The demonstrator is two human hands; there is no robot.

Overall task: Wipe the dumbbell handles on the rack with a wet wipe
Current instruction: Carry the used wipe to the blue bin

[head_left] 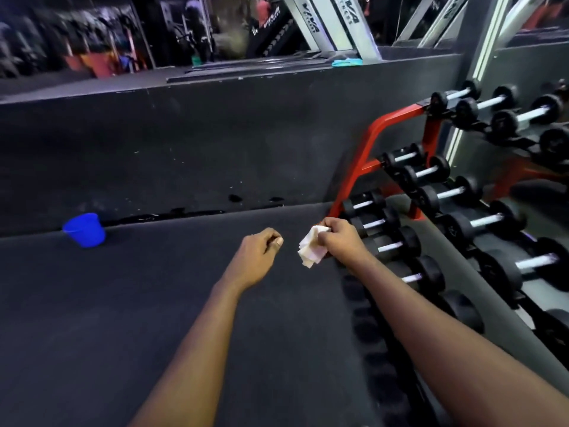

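Head view — blue bucket (84,231), contents hidden; right hand (341,238) grips wipe (311,246).

Left grip (261,246) curled empty, right grip (337,238) clutching wet wipe (311,248).

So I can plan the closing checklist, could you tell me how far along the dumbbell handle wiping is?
Done: no dumbbell handle visibly shows wiping. In hand: the right hand grips a crumpled wipe beside the bottom row of the rack, not on a handle. Left: every handle in view.
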